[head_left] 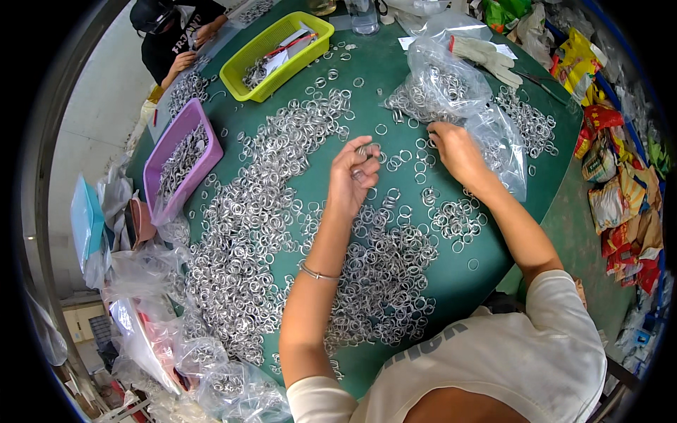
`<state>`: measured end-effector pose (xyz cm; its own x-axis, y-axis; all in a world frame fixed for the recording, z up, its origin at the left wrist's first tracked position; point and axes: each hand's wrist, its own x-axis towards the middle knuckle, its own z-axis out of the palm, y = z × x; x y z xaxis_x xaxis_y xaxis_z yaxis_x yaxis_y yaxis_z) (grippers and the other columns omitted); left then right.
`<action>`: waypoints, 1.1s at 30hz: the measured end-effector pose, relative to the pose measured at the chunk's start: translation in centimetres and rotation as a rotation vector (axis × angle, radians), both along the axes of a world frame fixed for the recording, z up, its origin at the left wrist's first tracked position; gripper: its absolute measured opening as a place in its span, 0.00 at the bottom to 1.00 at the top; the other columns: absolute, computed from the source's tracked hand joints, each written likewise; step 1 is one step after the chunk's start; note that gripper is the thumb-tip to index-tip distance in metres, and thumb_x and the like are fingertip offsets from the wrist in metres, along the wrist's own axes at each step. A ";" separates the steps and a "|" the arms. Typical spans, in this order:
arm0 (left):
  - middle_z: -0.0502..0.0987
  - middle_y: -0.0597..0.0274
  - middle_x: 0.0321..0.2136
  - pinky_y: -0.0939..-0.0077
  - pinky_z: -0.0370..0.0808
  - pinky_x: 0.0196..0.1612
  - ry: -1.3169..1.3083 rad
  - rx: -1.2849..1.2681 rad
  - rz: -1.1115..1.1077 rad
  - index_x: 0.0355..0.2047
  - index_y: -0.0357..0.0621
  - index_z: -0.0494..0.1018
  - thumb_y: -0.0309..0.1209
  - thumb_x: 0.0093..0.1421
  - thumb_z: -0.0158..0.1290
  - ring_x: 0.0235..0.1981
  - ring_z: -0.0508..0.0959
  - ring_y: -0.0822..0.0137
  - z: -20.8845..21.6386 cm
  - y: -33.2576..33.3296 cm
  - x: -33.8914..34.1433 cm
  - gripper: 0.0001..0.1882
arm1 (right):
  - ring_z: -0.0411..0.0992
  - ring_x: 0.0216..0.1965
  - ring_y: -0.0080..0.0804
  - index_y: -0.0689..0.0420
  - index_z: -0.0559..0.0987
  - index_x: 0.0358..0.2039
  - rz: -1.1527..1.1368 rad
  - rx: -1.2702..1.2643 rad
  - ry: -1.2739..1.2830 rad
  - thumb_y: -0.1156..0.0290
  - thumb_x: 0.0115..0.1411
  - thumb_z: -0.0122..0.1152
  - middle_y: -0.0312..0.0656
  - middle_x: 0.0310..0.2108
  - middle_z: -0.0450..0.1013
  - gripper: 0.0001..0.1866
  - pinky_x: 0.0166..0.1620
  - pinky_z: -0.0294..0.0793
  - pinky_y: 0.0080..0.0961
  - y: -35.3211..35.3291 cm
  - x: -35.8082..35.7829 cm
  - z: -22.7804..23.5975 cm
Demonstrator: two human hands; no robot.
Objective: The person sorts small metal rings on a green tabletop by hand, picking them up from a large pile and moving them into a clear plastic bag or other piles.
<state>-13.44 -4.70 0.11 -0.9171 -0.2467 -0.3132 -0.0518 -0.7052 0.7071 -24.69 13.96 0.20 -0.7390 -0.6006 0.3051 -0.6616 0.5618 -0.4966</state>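
My left hand (352, 176) is raised over the middle of the green table, its fingers curled round a few silver metal rings (358, 173). To its right, my right hand (457, 151) has thumb and fingertips pinched together beside a clear plastic bag (458, 60) of rings. What those fingertips hold, if anything, is too small to make out. Several loose rings (420, 168) lie between my hands. A big heap of rings (236, 247) spreads to the left, another heap (384, 282) lies beneath my left forearm, and a smaller pile (458, 220) sits below my right hand.
A yellow-green basket (243, 90) and a pink-purple basket (211, 151) stand at the far left. A work glove (486, 58) and a clear container (363, 17) are at the back. Across the table sits another person (166, 42). Coloured packets (610, 201) line the right side.
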 end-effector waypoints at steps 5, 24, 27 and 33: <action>0.74 0.56 0.24 0.77 0.64 0.18 -0.113 -1.130 0.042 0.32 0.36 0.73 0.28 0.53 0.56 0.18 0.67 0.69 -2.1 1.2 -0.6 0.09 | 0.73 0.24 0.53 0.58 0.78 0.32 -0.080 0.056 0.099 0.70 0.57 0.54 0.53 0.22 0.74 0.07 0.28 0.72 0.45 0.6 0.3 0.4; 0.73 0.55 0.30 0.81 0.66 0.23 -0.174 0.195 0.064 0.43 0.31 0.67 0.26 0.60 0.41 0.23 0.69 0.70 1.3 3.7 2.9 0.13 | 0.57 0.17 0.22 0.63 0.69 0.37 0.044 -1.370 -1.596 0.76 0.55 0.47 0.43 0.31 0.67 0.09 0.13 0.55 0.13 4.6 1.5 4.7; 0.73 0.58 0.31 0.83 0.63 0.22 -0.240 0.156 0.037 0.44 0.31 0.68 0.26 0.60 0.44 0.21 0.65 0.73 0.7 3.3 3.0 0.14 | 0.67 0.21 0.34 0.64 0.73 0.38 0.231 -0.557 -0.669 0.75 0.57 0.50 0.46 0.29 0.72 0.09 0.22 0.68 0.30 4.0 1.7 2.8; 0.73 0.62 0.31 0.86 0.61 0.22 -0.230 0.078 -0.027 0.46 0.33 0.70 0.22 0.60 0.47 0.21 0.64 0.77 1.2 4.7 4.2 0.14 | 0.75 0.29 0.53 0.67 0.74 0.36 -0.092 0.399 0.146 0.81 0.49 0.50 0.56 0.35 0.71 0.12 0.30 0.76 0.42 0.4 3.1 0.8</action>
